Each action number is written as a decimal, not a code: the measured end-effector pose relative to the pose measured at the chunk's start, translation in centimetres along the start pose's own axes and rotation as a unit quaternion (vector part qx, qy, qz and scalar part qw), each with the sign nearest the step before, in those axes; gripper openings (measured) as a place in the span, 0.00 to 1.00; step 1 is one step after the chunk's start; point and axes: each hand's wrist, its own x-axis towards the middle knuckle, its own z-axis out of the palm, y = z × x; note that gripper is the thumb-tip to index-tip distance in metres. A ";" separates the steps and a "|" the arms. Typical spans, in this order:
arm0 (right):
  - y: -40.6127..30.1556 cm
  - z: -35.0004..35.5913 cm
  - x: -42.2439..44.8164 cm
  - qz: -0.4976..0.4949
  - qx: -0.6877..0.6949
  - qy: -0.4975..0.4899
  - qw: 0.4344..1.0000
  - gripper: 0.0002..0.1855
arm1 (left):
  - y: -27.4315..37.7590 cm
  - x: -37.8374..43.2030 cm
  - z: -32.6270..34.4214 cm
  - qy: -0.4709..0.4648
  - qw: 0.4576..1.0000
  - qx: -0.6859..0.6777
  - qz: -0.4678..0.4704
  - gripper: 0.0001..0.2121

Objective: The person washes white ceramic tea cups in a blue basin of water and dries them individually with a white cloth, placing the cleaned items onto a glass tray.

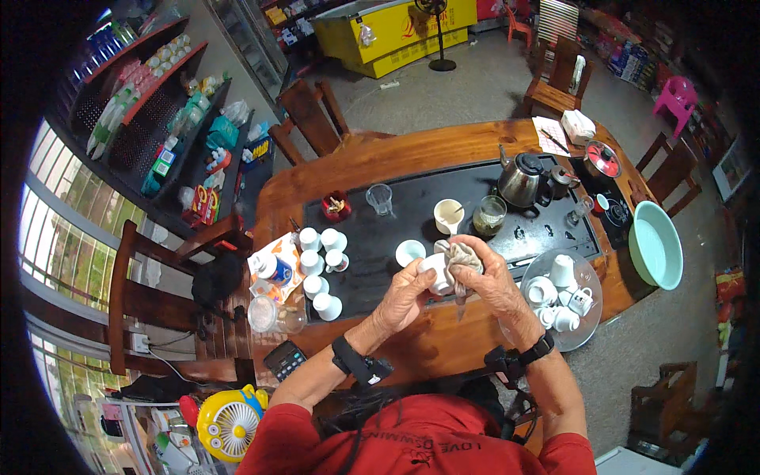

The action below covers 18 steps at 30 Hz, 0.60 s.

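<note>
Over the near edge of the black tea tray (pixel 380 249), my left hand (pixel 407 297) grips a small white cup (pixel 436 274). My right hand (pixel 490 273) holds a crumpled grey-beige cloth (pixel 463 261) against the cup's side. Just beyond them are a white bowl (pixel 409 253) and a cream-coloured pot with a handle (pixel 449 215) with a utensil inside. Several white cups (pixel 327 307) stand upside down at the tray's left end. On the right, a clear round plate (pixel 585 332) bears several more white cups (pixel 561 271) in a loose heap.
A steel kettle (pixel 519 178), a glass jar (pixel 489 217) and a clear glass (pixel 380 199) stand on the tray. A pale green basin (pixel 656 245) is at the table's right edge. Left are a pump bottle (pixel 273 269), lidded jars (pixel 263 313) and a calculator (pixel 285 359). Wooden chairs (pixel 312 119) surround the table.
</note>
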 end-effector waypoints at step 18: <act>1.7 2.4 -0.4 -0.036 0.242 0.086 0.966 0.16 | 1.6 0.3 4.0 0.043 0.980 0.095 0.171 0.26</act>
